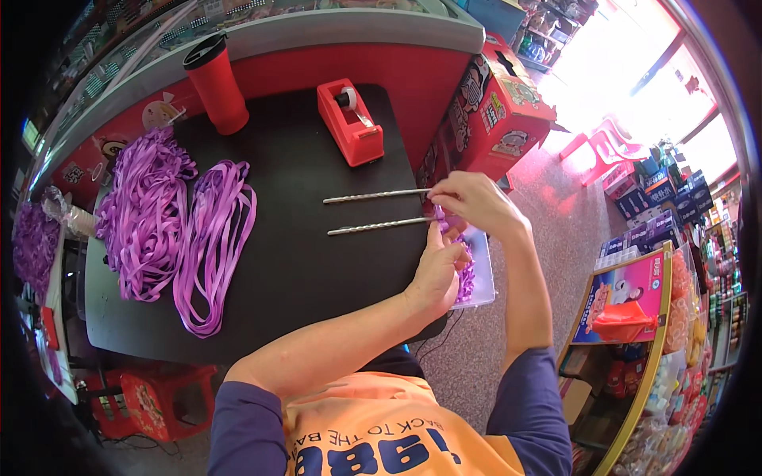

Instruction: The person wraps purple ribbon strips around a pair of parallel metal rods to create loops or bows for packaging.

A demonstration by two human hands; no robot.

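Two long metal rods with twisted, drill-bit-like shafts, an upper one (pixel 373 196) and a lower one (pixel 377 228), lie side by side over the right part of the black table (pixel 317 278). A short stretch of purple ribbon (pixel 441 218) runs between their right ends. My right hand (pixel 476 205) comes from above with its fingertips pinched on this ribbon beside the upper rod. My left hand (pixel 440 270) is closed on the ribbon's lower part, next to the lower rod. Below my hands, a clear plastic container (pixel 482 291) holds more purple ribbon, partly hidden by my left hand.
Large heaps of purple ribbon (pixel 147 214) and a looped bundle (pixel 214 246) lie on the table's left. A red tumbler (pixel 218 87) and a red tape dispenser (pixel 351 123) stand at the back. A red carton (pixel 508 111) and a display shelf (pixel 627 317) are to the right.
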